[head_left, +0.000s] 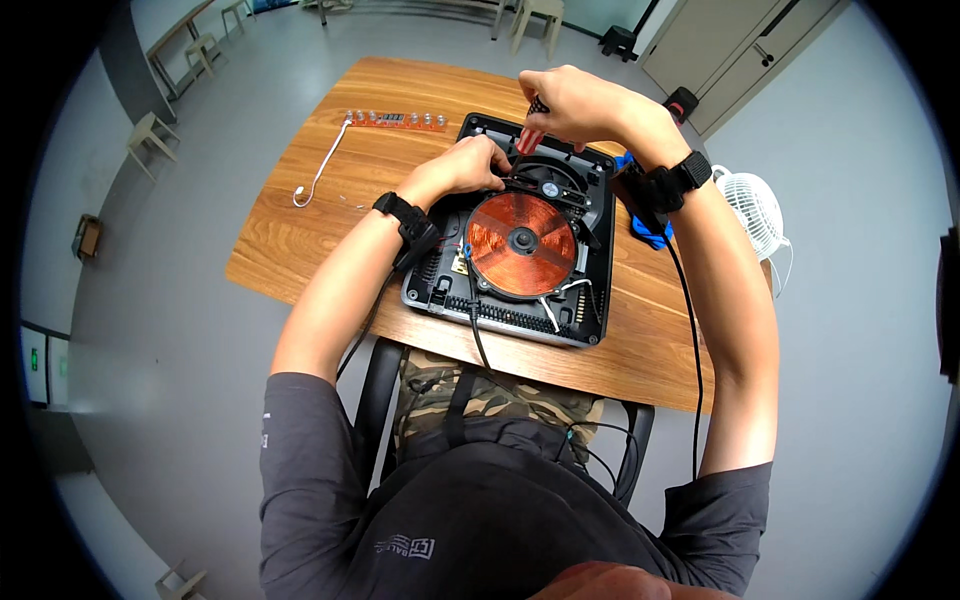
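An opened induction cooker base [590, 300] lies on the wooden table in front of me, its black housing full of parts. A round copper coil [520, 240] fills its middle, and a black cooling fan [555, 178] sits behind the coil. My right hand [575, 105] is closed around the handle of a screwdriver [530, 139], red and clear at its lower part, held upright with its shaft pointing down beside the fan. My left hand [465, 165] reaches to the fan's left edge, fingers bent together near the shaft; what they pinch is hidden.
A narrow circuit board [395, 120] with a white cable [325, 165] lies at the table's far left. Small bits rest nearer the cooker. Something blue [650, 232] lies under my right forearm, and a white fan [752, 212] stands beyond the right edge. Black cables hang from both wrists.
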